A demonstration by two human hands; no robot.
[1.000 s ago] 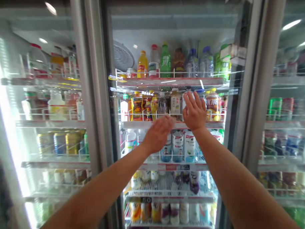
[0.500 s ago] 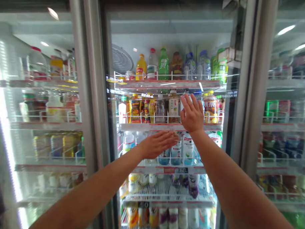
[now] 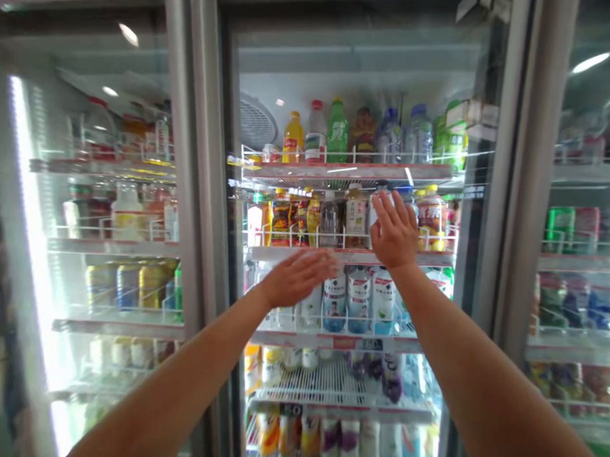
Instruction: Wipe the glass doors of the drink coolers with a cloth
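I face a glass-door drinks cooler [image 3: 361,64]. My right hand [image 3: 395,228] is raised with fingers spread, its palm toward a pale bottle [image 3: 376,214] on the second shelf [image 3: 349,255]; whether it touches the glass or the bottle I cannot tell. My left hand [image 3: 296,278] is stretched out flat, fingers pointing right, in front of the white-and-blue bottles [image 3: 360,300] on the third shelf. It holds nothing.
The top shelf [image 3: 347,170] carries orange, green and clear bottles. Lower wire shelves [image 3: 329,383] hold small yoghurt-style bottles. A metal door frame [image 3: 196,185] stands at the left, another [image 3: 526,196] at the right, with further stocked coolers behind glass on both sides.
My left hand dropped from the second shelf's level, then drew back to the left in front of the third shelf. My right hand stayed at the second shelf. The view shifted slightly.
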